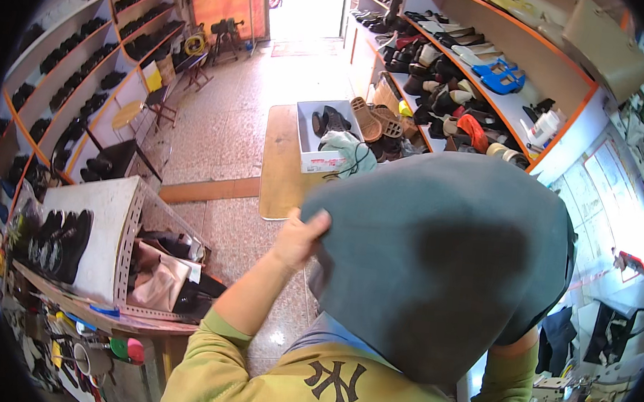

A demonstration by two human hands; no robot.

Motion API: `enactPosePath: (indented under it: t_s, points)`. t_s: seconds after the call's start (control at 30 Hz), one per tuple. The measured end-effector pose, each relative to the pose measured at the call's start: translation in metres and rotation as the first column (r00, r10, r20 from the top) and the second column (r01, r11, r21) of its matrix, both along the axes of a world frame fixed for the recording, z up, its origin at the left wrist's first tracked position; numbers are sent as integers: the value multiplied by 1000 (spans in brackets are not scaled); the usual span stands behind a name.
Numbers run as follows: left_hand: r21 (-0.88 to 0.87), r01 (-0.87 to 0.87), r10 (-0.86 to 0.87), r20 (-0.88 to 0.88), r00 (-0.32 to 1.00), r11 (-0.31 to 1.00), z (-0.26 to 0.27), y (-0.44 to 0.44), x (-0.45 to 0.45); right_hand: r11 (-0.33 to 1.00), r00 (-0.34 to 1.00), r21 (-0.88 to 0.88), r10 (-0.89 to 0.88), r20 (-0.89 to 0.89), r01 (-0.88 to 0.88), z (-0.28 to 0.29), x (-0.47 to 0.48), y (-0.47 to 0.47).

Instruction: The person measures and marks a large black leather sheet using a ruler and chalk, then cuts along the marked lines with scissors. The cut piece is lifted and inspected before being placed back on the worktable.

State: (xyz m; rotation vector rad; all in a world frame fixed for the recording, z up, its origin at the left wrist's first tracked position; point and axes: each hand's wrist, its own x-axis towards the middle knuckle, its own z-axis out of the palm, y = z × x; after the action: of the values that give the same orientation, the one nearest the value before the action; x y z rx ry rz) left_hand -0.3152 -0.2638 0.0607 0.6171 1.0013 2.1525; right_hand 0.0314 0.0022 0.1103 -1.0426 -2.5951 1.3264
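A large dark grey sheet point(377, 217), like leather or coated cloth, is raised in front of my chest and fills the right middle of the view. My left hand point(299, 242) pinches its left edge, thumb on the near face. Along the right side the sheet bends back and shows a black edge. My right forearm point(503, 379) runs up behind it, and the right hand itself is hidden. A dark shadow falls across the sheet's surface.
A low wooden table point(280, 158) carries an open shoebox point(322, 164) with dark shoes and a pale green cloth point(343, 146). Shoe shelves point(76, 77) line the left wall; a shoe rack point(494, 101) stands right. A white perforated metal stand point(107, 229) sits on a bench at left.
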Motion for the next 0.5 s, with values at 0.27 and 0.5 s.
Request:
enactPosePath:
  t_s: [0.27,0.5]
  points:
    - [181,-282,328,-329,885,942,197,-50,-114,372,788,-699,376,-488,-611,-54,-99,-20]
    - [106,-383,383,-499,778,917,307,-50,-137,158,680,-665,263,-685,-730,-118,-106,-119]
